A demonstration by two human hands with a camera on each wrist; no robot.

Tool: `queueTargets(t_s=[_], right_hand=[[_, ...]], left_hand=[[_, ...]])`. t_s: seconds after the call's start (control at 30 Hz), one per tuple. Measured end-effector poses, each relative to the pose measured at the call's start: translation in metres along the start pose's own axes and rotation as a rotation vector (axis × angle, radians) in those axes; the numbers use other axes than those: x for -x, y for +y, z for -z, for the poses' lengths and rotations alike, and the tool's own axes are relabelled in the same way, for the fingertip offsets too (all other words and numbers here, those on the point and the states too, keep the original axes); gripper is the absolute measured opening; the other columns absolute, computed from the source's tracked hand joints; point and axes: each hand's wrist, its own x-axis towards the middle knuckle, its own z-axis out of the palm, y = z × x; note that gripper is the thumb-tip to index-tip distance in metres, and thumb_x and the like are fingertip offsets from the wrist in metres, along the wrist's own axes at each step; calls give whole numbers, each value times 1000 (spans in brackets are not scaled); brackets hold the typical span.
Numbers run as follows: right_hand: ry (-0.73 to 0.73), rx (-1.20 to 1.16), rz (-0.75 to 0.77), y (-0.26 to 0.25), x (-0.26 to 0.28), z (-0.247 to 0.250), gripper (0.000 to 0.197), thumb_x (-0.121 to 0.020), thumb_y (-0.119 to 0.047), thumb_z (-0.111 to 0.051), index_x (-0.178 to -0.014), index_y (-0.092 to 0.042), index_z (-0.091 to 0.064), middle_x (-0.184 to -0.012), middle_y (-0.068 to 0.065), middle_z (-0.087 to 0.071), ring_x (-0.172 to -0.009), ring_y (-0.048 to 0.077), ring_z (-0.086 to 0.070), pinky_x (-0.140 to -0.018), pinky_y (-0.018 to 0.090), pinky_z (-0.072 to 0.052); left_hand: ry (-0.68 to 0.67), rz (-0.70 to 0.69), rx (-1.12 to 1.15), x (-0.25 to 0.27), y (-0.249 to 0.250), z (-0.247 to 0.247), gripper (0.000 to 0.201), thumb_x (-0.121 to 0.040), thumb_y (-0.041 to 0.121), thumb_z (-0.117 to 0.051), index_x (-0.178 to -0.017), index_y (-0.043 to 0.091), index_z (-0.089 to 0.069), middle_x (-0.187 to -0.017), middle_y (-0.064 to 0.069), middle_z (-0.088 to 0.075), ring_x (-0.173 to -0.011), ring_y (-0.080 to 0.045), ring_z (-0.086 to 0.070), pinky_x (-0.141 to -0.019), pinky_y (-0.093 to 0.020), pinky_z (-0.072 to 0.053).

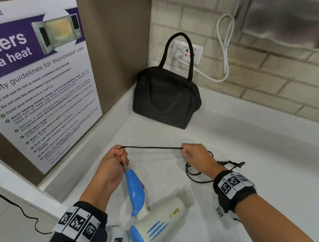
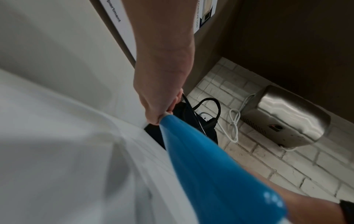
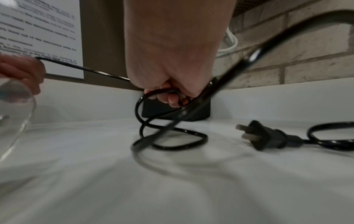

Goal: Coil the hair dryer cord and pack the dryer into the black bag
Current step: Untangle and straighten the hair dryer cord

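So far only the beginning of the coiling is done. The thin black cord (image 1: 152, 148) is stretched almost straight between the two hands, and the rest of it lies in loose loops on the white countertop (image 1: 258, 149), with the black two-pin plug (image 3: 266, 136) free beside them. The left hand (image 1: 112, 162) is closed round the end of the blue handle, where the cord comes out, and it seems that one turn of cord is also kept in this fist, but this is not clearly shown. The right hand (image 1: 196, 154) is curled round the cord, and the loops hang just below its fingers (image 3: 173, 99). The cream and blue plastic hair dryer (image 1: 158, 219) lies on the countertop between the wrists. The black fabric bag with loop handles (image 1: 167, 97) stands in the corner, well apart from both hands, and it appears closed. Most of the coiling and all of the packing are judged to remain.
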Motion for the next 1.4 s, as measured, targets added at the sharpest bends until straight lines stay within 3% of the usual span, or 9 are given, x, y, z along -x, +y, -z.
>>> queueTargets(t_s=[0.3, 0.47, 0.6, 0.7, 0.83, 0.9, 1.03, 1.23, 1.4], right_hand=[[30, 49, -132, 8, 0, -7, 19, -96, -14, -41, -78, -16, -44, -55, -6, -42, -61, 26, -51, -58, 29, -39], [72, 117, -68, -16, 8, -2, 16, -96, -8, -35, -101, -14, -49, -52, -9, -38, -57, 24, -50, -57, 28, -33], [65, 249, 9, -37, 17, 4, 21, -88, 1, -39, -99, -13, -50, -54, -6, -48, -55, 23, -46, -66, 29, -34], [78, 311, 27, -51, 20, 11, 23, -79, 3, -42, -93, -11, -54, -63, 4, -58, -56, 24, -45, -78, 33, -42], [114, 325, 98, -73, 31, 8, 22, -65, 5, -51, -79, -10, -60, -54, 6, -58, -50, 25, -48, -65, 33, -38], [181, 281, 159, -77, 36, 4, 22, -55, 4, -50, -66, -14, -57, -43, 0, -47, -42, 20, -38, -58, 30, -35], [147, 200, 223, -67, 32, 4, 26, -69, 4, -43, -66, -22, -41, -56, -2, -50, -59, 19, -43, -72, 32, -37], [141, 170, 175, -41, 26, -4, 29, -74, 5, -45, -66, -23, -42, -62, -6, -53, -67, 14, -44, -78, 24, -28], [126, 186, 115, -26, 19, -7, 27, -74, 4, -44, -65, -21, -41, -58, -7, -47, -66, 16, -42, -80, 25, -25]], left_hand=[[67, -48, -524, -13, -16, 9, 36, -96, 3, -27, -72, 13, -51, -66, -3, -47, -63, -16, -41, -62, -23, -36], [-54, -143, -957, -13, -17, 5, 43, -93, -3, -29, -123, 16, -54, -107, -9, -58, -99, -24, -53, -79, -25, -45], [-65, -359, -1366, -12, -17, -11, 32, -100, 22, -34, -125, 16, -53, -111, -9, -63, -101, -27, -58, -89, -37, -46], [-195, -524, -1315, 1, -12, -33, 32, -99, 25, -39, -123, 10, -54, -110, -10, -65, -101, -27, -59, -90, -37, -45], [-418, -553, -1412, 16, -2, -63, 27, -89, 7, -50, -115, 10, -56, -102, -3, -62, -94, -20, -56, -77, -17, -43], [-401, -530, -1387, 20, 3, -63, 21, -82, -1, -50, -96, 13, -56, -77, 13, -50, -77, -12, -50, -59, -9, -34], [-363, -601, -1114, 38, 5, -49, 27, -74, -14, -43, -72, 9, -55, -61, 15, -41, -56, 2, -45, -58, -11, -35], [-349, -570, -958, 50, 1, -30, 25, -79, -15, -43, -72, 3, -59, -63, 16, -57, -67, 2, -54, -58, -8, -39], [-360, -537, -930, 53, 5, -13, 38, -84, -12, -45, -69, 21, -57, -68, 14, -59, -65, -3, -51, -55, -14, -42]])
